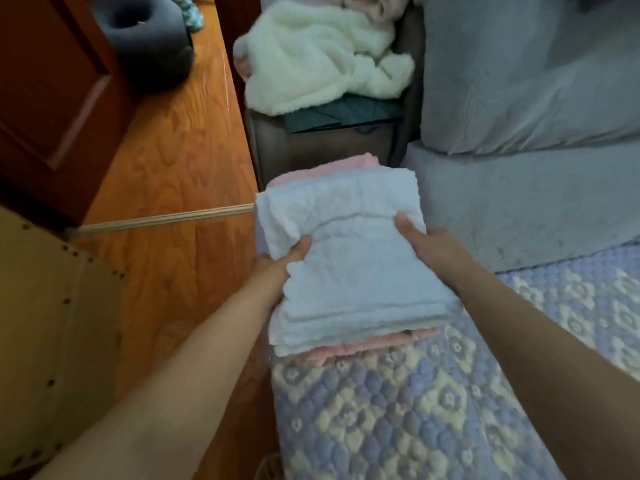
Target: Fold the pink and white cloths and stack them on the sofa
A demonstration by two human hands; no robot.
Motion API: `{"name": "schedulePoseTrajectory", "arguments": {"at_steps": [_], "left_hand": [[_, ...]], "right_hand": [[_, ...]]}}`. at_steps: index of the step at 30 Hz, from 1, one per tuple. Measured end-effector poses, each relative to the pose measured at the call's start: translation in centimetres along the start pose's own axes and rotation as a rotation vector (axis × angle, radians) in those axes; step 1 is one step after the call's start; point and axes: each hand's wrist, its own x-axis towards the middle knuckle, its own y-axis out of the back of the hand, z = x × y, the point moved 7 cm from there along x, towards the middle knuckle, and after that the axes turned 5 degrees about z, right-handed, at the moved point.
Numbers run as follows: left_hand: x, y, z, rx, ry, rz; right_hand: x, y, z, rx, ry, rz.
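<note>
Folded white cloth (353,258) tops stack, pink cloths (374,344) under it, at edge of quilted sofa cover (398,410). Left hand (277,263) and right hand (427,242) grip the stack's sides, thumbs on top. Fluffy cream blanket (318,57) beyond.

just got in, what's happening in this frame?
A person is handling a stack of folded cloths at the edge of the quilted sofa cover. The left hand and right hand grip the folded white cloth by its two sides, thumbs on top. It sits on folded pink cloth, which shows beneath its near and far edges. An unfolded fluffy cream pile lies further back.
</note>
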Motion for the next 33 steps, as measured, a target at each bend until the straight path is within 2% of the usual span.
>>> {"name": "schedulePoseTrajectory", "arguments": {"at_steps": [1, 2, 4, 5, 6, 8, 10, 12, 13, 15, 21, 25, 29, 33], "left_hand": [[-1.3, 1.0, 1.4, 0.079, -0.092, 0.073], [-3.0, 2.3, 3.1, 0.216, -0.241, 0.215], [-9.6, 3.2, 7.7, 0.451, -0.734, 0.469], [-12.5, 1.8, 9.1, 0.512, -0.943, 0.458], [-13.7, -0.4, 9.3, 0.594, -1.058, 0.372], [-12.9, -4.3, 8.2, 0.787, -1.009, 0.235], [-9.3, -5.8, 6.9, 0.971, -0.908, 0.289], [-5.9, -5.9, 5.7, 1.024, -0.836, 0.394], [-4.8, -6.0, 5.2, 1.013, -0.796, 0.436], [-4.2, -6.8, 4.8, 0.973, -0.764, 0.483], [-0.8, -4.8, 2.7, 0.789, -0.832, 0.462], [0.7, -5.6, 3.5, 0.822, -0.815, 0.475], [-0.6, -6.1, 3.2, 0.863, -0.793, 0.46], [-0.8, -6.9, 2.6, 0.932, -0.804, 0.474]], "right_hand": [[-0.8, 1.2, -0.8, -0.134, 0.03, 0.091], [-2.2, 2.3, -1.8, -0.229, 0.081, 0.183], [-6.9, 3.4, -4.6, -0.251, 0.332, 0.428], [-9.9, 3.0, -6.1, -0.233, 0.494, 0.532], [-11.8, 2.0, -7.1, -0.206, 0.609, 0.559], [-11.8, -0.7, -7.5, -0.187, 0.64, 0.432], [-8.3, -2.0, -6.8, -0.215, 0.57, 0.312], [-4.9, -2.8, -5.9, -0.43, 0.626, 0.28], [-3.5, -3.3, -5.1, -0.543, 0.665, 0.281], [-2.2, -3.7, -3.9, -0.617, 0.683, 0.308], [-1.1, -5.8, -3.4, -0.576, 0.753, 0.394], [1.3, -6.6, -3.8, -0.474, 0.782, 0.367], [0.3, -5.6, -3.0, -0.41, 0.694, 0.306], [0.0, -5.1, -1.5, -0.434, 0.618, 0.331]]}}
